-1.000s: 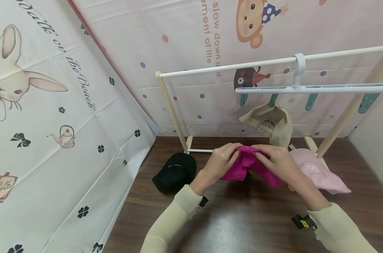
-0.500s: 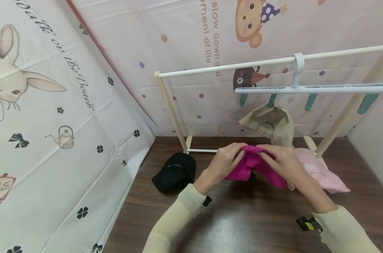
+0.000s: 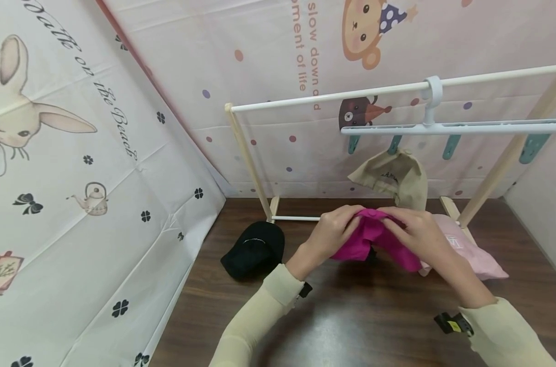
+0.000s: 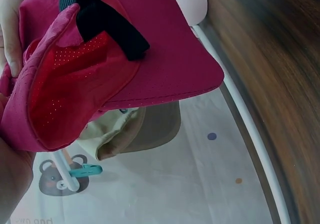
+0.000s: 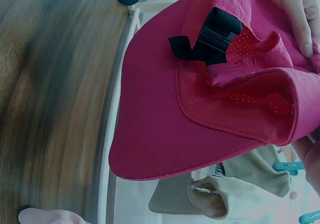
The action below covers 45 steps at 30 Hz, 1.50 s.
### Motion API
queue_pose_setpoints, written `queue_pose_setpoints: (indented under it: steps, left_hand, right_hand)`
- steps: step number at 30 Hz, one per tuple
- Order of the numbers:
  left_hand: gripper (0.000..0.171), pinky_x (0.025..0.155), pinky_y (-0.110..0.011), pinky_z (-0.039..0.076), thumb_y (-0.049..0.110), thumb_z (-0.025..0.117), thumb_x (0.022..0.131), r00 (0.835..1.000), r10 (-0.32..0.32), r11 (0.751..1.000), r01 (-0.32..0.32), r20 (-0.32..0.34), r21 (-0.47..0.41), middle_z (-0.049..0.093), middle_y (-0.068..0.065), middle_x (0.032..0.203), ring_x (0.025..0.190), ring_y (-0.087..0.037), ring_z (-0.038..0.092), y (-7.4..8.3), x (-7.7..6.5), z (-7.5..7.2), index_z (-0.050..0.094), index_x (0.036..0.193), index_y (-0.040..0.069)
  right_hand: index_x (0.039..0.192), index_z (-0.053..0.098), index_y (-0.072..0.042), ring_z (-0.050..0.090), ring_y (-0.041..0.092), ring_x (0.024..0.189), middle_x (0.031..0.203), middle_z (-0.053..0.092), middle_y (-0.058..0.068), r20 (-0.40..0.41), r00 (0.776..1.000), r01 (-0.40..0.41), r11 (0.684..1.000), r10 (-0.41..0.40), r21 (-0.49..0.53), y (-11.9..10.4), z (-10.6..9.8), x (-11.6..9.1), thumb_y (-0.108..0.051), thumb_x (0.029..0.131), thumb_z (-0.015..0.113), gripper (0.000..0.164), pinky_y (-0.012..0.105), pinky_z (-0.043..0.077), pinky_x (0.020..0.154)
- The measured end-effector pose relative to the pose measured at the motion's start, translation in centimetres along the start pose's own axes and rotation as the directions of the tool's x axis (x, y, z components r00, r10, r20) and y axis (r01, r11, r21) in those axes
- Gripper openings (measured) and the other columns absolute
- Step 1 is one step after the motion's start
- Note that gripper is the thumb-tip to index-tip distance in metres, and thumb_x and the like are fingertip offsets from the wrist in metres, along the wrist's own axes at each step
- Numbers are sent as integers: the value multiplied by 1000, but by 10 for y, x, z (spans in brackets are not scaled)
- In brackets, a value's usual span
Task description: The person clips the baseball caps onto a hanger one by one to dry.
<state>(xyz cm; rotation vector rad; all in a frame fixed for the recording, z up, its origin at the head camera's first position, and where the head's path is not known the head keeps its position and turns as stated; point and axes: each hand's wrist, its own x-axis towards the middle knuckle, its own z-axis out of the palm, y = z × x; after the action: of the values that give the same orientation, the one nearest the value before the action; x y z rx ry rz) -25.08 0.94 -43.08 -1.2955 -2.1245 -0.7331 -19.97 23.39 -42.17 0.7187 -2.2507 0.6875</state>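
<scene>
Both hands hold a magenta cap (image 3: 354,247) by its crown in the head view, above the dark wooden surface. My left hand (image 3: 329,233) pinches the left side of the gathered top, and my right hand (image 3: 417,235) pinches the right side. In the left wrist view the cap's brim (image 4: 175,59) points away from the hand. A black buckle (image 5: 216,34) and strap show against the red perforated lining in the right wrist view. Behind the hands, a beige cap (image 3: 414,178) hangs from a teal clip (image 3: 394,145) on a pale hanger (image 3: 488,128).
The hanger hooks over a white rail (image 3: 328,99) on a wooden-legged rack. A black cap (image 3: 255,250) lies on the wooden surface (image 3: 213,316) at left, a pink cap (image 3: 472,255) at right. More teal clips (image 3: 451,148) hang from the hanger. Printed sheets surround the area.
Both hands have shifted slightly to the right with the magenta cap between them. The right hand covers more of the pink cap. The beige cap has swung a little.
</scene>
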Motion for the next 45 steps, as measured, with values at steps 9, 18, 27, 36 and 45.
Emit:
queue_pose_setpoints:
  steps: [9, 18, 27, 36, 45]
  left_hand:
    - [20, 95, -12, 49, 10, 62, 102, 1000, 9, 1000, -10, -14, -25, 73, -8, 110, 101, -13, 71, 3, 5, 7, 68, 119, 1]
    - [22, 97, -11, 47, 12, 61, 103, 999, 38, 999, -38, 1, 6, 73, -7, 113, 106, -11, 70, 7, 12, 15, 68, 121, 1]
    - [23, 98, -10, 45, 13, 60, 104, 999, 46, 999, -45, 5, -19, 73, -6, 114, 108, -10, 69, 12, 18, 23, 68, 122, 2]
    - [24, 99, -9, 44, 14, 58, 105, 999, 48, 998, -46, 25, -46, 73, -6, 116, 111, -9, 68, 16, 28, 29, 68, 123, 2]
    - [24, 101, -10, 43, 14, 58, 105, 998, 53, 993, -49, 36, -104, 73, -8, 118, 113, -11, 68, 22, 41, 36, 68, 122, 2]
  right_hand:
    - [108, 77, -6, 68, 15, 70, 94, 77, 8, 0, 1000, -14, 999, 14, -32, 5, -6, -4, 7, 72, 84, 39, 17, 54, 69]
    - [110, 76, -7, 44, 6, 57, 91, 77, 10, -13, 1000, -8, 998, 7, -58, 13, -15, -13, -10, 86, 80, 25, 18, 36, 50]
    - [111, 76, -6, 66, 18, 67, 94, 77, 11, 14, 999, -40, 998, 41, -51, 17, -25, -18, 6, 71, 85, 43, 0, 43, 77]
    - [109, 75, -2, 73, 26, 72, 94, 77, 14, 33, 998, -55, 995, 58, -78, 17, -38, -19, 9, 69, 85, 43, -3, 37, 83]
    - [107, 76, -5, 55, 5, 58, 84, 76, 13, 23, 995, -91, 990, 94, -107, 23, -52, -23, 7, 70, 85, 39, 3, 46, 63]
